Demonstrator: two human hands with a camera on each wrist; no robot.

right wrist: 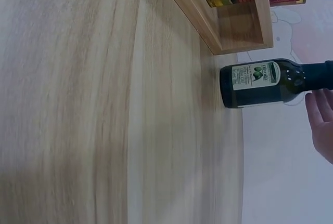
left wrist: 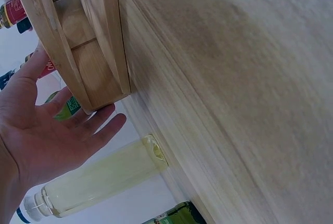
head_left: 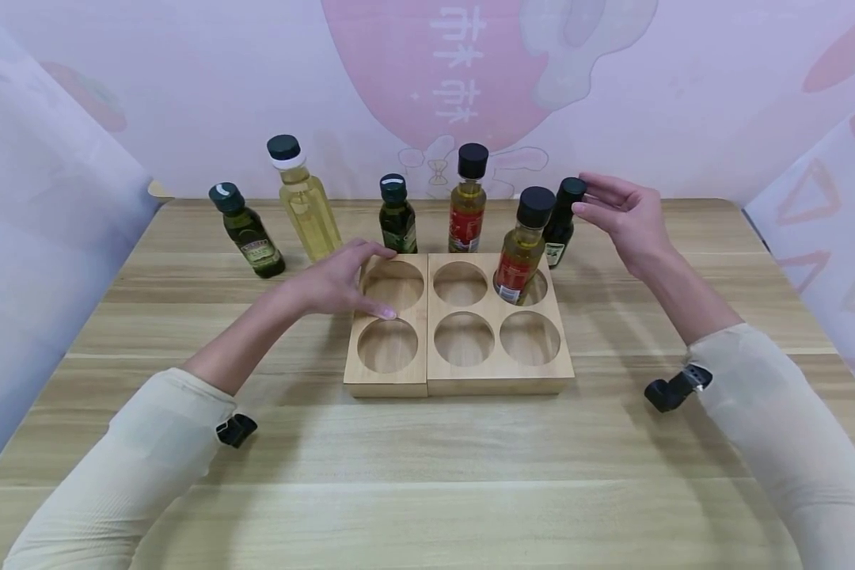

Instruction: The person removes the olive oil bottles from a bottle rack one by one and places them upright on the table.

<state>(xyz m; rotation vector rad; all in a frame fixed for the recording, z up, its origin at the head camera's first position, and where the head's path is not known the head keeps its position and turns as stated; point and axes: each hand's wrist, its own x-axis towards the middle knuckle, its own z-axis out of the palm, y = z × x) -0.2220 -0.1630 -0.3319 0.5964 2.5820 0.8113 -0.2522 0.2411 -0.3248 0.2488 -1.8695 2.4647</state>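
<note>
A wooden rack (head_left: 463, 388) with several round holes stands mid-table. My left hand (head_left: 335, 281) rests on its left end, thumb on top between two holes and the other fingers spread over the edge; the left wrist view shows those fingers (left wrist: 106, 130) loosely extended. An oil bottle (head_left: 516, 261) with a red label and black cap stands in the back right hole, leaning slightly in view. Behind the rack's right corner stands a dark green olive oil bottle (right wrist: 255, 83). My right hand (head_left: 630, 222) is at its cap, thumb and fingers extended on its right side.
Behind the rack stand a small green bottle (head_left: 397, 218) and another red-labelled bottle (head_left: 466, 214). A tall pale-yellow oil bottle (head_left: 308, 206) and a green bottle (head_left: 252, 237) stand at the back left. A printed cloth (head_left: 207, 95) hangs behind the table (head_left: 427, 475).
</note>
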